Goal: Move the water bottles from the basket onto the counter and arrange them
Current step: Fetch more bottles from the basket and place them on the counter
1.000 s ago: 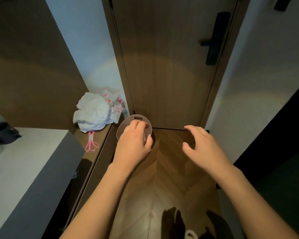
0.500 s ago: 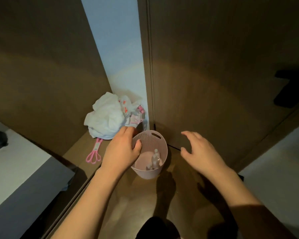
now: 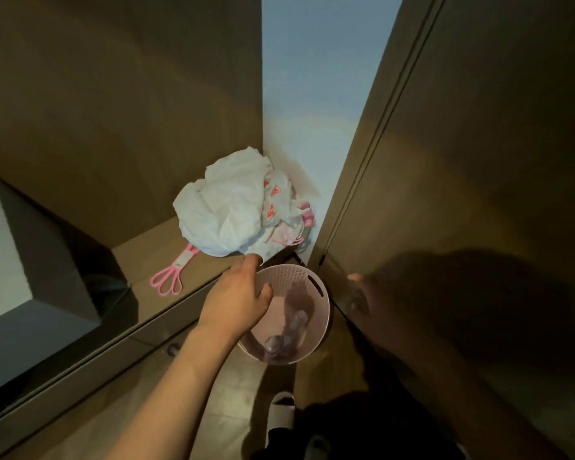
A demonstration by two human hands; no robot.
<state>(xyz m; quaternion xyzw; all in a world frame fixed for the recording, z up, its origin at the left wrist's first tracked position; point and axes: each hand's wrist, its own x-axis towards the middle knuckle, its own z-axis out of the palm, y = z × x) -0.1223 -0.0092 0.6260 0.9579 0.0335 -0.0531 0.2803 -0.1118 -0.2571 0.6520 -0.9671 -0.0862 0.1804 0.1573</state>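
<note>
Bottles [image 3: 287,330] of clear plastic lay in the bottom of a round pink perforated basket [image 3: 316,287], which stood on the wooden floor [image 3: 213,410] in the corner by a wooden door [image 3: 478,161]; their number could not be told through the blur, though at least two pale caps showed. The left hand [image 3: 238,302] reached over the basket's left rim, fingers loosely bent with the thumb inside the opening and the forefinger stretched toward the ledge beyond; it held nothing that could be seen, and whether it touched the rim was not plain. The right hand [image 3: 365,293] hung in deep shadow just right of the basket, close against the door, its fingers apparently spread and slack, grasping nothing visible, though the dark made that hard to judge. Left of the basket ran a low wooden ledge [image 3: 153,247], and on it sat a crumpled white plastic bag [image 3: 226,214] with red-orange print, pushed into the corner under a pale wall [image 3: 312,94]. A pink plastic carrying handle [image 3: 171,277] lay on the ledge just in front of the bag, one end tucked beneath it. Farther left stood a grey counter [image 3: 30,313] with a lighter top. At the bottom of the view a foot in a white slipper [image 3: 281,411] rested on the floor, near the basket's shadow.
</note>
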